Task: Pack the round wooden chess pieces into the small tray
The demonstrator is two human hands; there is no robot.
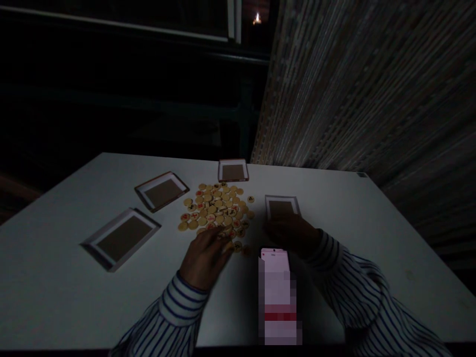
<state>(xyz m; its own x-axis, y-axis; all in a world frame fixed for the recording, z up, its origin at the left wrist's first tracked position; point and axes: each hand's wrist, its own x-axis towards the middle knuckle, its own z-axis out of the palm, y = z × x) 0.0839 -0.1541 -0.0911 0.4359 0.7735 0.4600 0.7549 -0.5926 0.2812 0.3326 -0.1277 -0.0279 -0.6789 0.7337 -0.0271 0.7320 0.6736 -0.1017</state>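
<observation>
A pile of several round wooden game discs [217, 208] with red and black marks lies in the middle of the white table [55, 277]. My left hand [206, 258] rests at the near edge of the pile, fingers curled down onto the discs; what they pinch is hidden. My right hand [292, 233] lies in shadow just below a small shallow tray [281, 206], fingers dark and unclear. A lit phone [278, 292] lies between my striped sleeves.
Three more shallow brown-bottomed trays stand around the pile: near left [121, 238], mid left [161, 191], far centre [232, 170]. A tall ribbed stack [372, 99] rises behind the table's right side. The room is dark.
</observation>
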